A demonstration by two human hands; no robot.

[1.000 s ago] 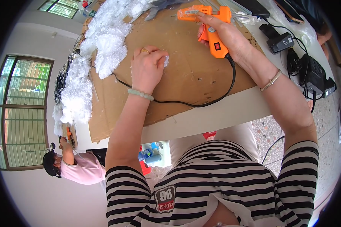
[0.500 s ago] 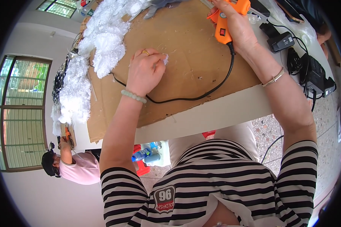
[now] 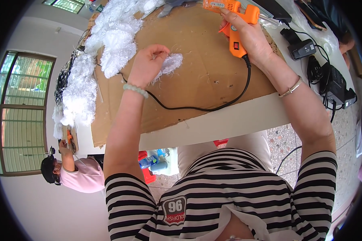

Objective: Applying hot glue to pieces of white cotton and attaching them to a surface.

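Over the brown cardboard (image 3: 197, 80), my left hand (image 3: 149, 64) pinches a small tuft of fluffy white material (image 3: 171, 64) with loose fringe strands. My right hand (image 3: 251, 42) is wrapped around the handle of an orange hot glue gun (image 3: 236, 42), its nozzle end toward the left and a clear glue stick (image 3: 269, 20) poking out at the rear. A black cord (image 3: 197, 108) runs from the gun's handle across the cardboard and under my left wrist. To the left of my left hand lies a big pile of fluffy white pieces (image 3: 116, 50).
A co-worker in pink (image 3: 84, 174) is at the far left beside another orange tool (image 3: 70, 140). Black power adapters (image 3: 301, 48) and cables lie on the right of the white table (image 3: 213, 126). Below the table's near edge are blue bottles (image 3: 149, 161) and a red stool (image 3: 149, 176).
The white tuft, mostly covered by my left hand before, now shows to its right as the hand has turned and shifted slightly left. The glue gun has moved down a little, revealing its top.
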